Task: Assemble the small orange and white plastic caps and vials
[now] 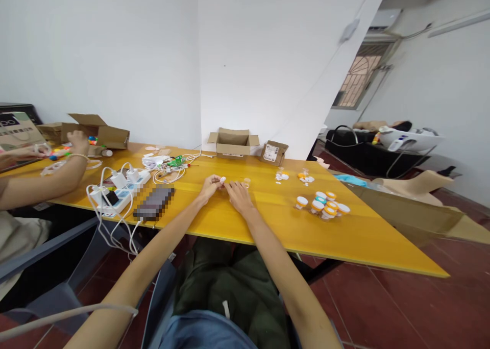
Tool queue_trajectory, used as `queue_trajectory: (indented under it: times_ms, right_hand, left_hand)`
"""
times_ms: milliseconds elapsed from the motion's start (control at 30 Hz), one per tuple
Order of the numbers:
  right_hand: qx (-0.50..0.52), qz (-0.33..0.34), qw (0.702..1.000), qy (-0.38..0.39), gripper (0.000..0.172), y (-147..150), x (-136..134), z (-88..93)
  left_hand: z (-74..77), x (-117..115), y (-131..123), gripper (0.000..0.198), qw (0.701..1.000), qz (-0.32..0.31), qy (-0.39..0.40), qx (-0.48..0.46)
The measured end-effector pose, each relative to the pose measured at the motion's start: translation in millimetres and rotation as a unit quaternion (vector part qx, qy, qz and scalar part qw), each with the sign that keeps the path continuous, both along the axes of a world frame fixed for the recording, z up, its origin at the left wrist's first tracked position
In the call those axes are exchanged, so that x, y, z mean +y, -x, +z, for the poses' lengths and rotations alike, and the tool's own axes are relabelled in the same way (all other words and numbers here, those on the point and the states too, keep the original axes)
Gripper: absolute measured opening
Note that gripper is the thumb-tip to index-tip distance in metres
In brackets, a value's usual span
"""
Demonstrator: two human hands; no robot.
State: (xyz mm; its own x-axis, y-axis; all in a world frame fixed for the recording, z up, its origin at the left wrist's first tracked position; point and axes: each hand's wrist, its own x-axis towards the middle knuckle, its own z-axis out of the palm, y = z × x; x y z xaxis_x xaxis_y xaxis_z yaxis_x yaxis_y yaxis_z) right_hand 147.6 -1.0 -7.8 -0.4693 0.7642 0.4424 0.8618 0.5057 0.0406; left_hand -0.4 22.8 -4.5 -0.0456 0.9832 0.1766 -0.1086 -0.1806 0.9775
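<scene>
My left hand (210,187) rests on the yellow table (268,221) and pinches a small white piece (222,179) between its fingertips. My right hand (238,192) lies close beside it, fingers curled toward the same piece; whether it touches the piece is unclear. A tiny clear cup (247,182) stands just beyond my right hand. To the right sits a cluster of small orange jars with white lids (323,204). More small white and orange parts (282,176) lie farther back.
A power strip with white chargers and cables (122,191) and a dark device (154,203) lie at my left. Open cardboard boxes (233,143) stand at the wall. Another person's arm (42,180) works at the far left among colourful bits.
</scene>
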Motion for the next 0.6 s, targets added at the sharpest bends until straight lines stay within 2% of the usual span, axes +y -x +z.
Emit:
queue_trajectory:
  times_ms: [267, 467, 600]
  right_hand:
    - [0.008, -0.015, 1.000, 0.014, 0.040, -0.5, -3.2, 2.6]
    - [0.083, -0.037, 0.996, 0.012, 0.046, 1.3, -5.1, 2.6]
    - [0.147, -0.035, 0.988, 0.012, 0.042, 1.4, -4.0, 3.9]
  left_hand:
    - [2.2, -3.3, 0.9, 0.028, 1.000, 0.004, -0.003, 0.002]
    - [5.1, -4.8, 0.0, 0.027, 1.000, 0.010, 0.001, -0.012]
    - [5.0, -5.4, -0.4, 0.026, 1.000, 0.005, 0.000, -0.008]
